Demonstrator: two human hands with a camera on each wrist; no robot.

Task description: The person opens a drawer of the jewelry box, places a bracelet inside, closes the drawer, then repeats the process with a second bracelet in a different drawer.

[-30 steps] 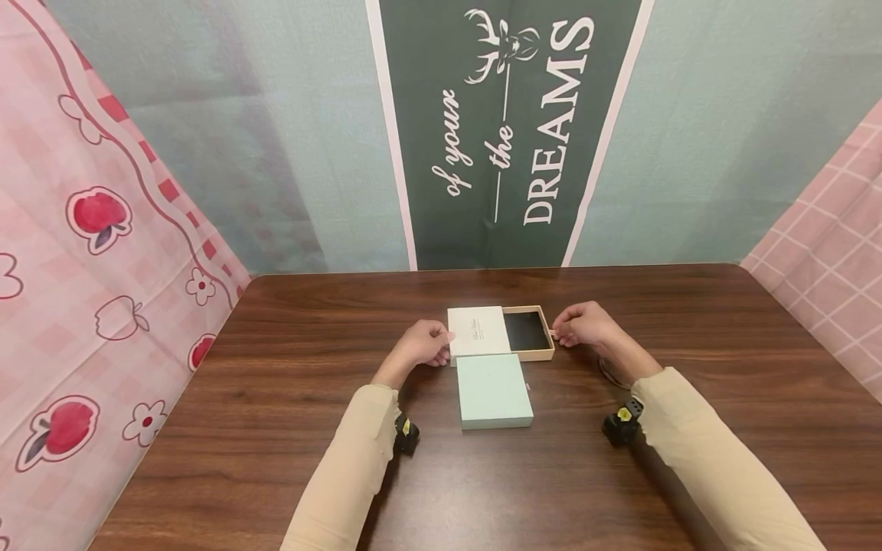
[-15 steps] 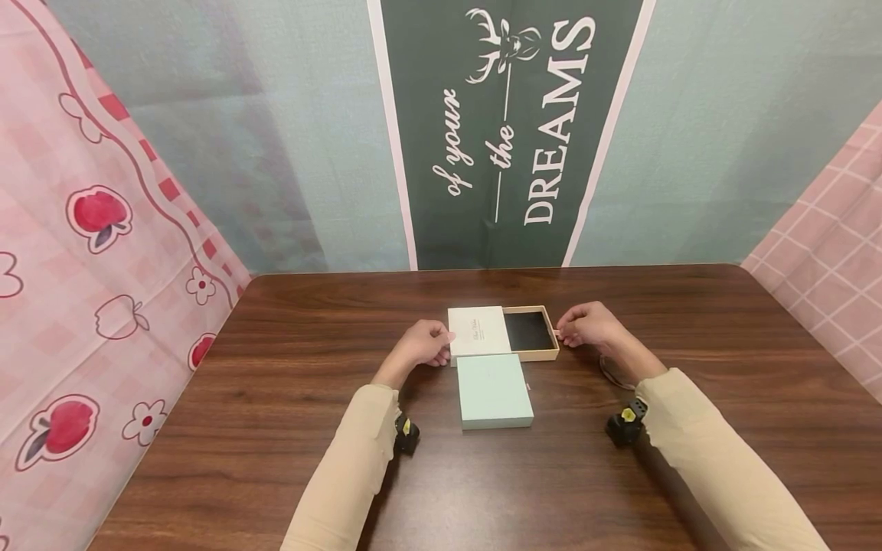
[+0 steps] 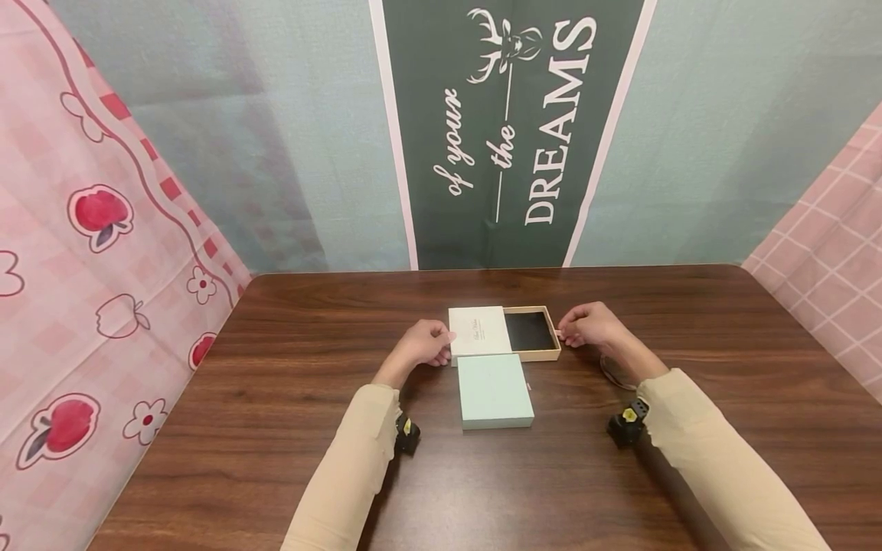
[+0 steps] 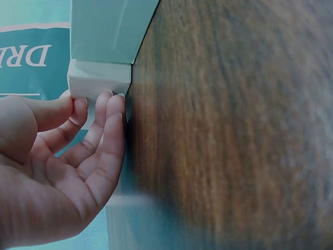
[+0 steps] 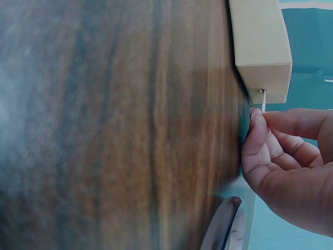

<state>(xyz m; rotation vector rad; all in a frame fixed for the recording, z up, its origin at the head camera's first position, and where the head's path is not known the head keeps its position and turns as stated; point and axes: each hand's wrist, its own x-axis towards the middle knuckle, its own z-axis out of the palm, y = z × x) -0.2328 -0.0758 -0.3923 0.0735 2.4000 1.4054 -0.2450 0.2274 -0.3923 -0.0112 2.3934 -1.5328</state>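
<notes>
A white sliding drawer box lies on the table, its white sleeve on the left and its cream drawer drawn out on the right. The drawer shows a black inside. At the sleeve's left end is my left hand, thumb and curled fingertips holding that end; the left wrist view shows the fingertips against the end face. My right hand pinches a small ribbon tab that comes out of the drawer's end face. A mint-green box lies directly in front of the white one.
The dark wooden table runs back to a hanging cloth with printed words. Pink patterned cloth hangs at the left. A thin dark curved thing lies by my right wrist; its kind is unclear.
My right hand has moved slightly to the right, drawing the drawer a little further out of the sleeve. The left hand, sleeve and mint-green box stay in place.
</notes>
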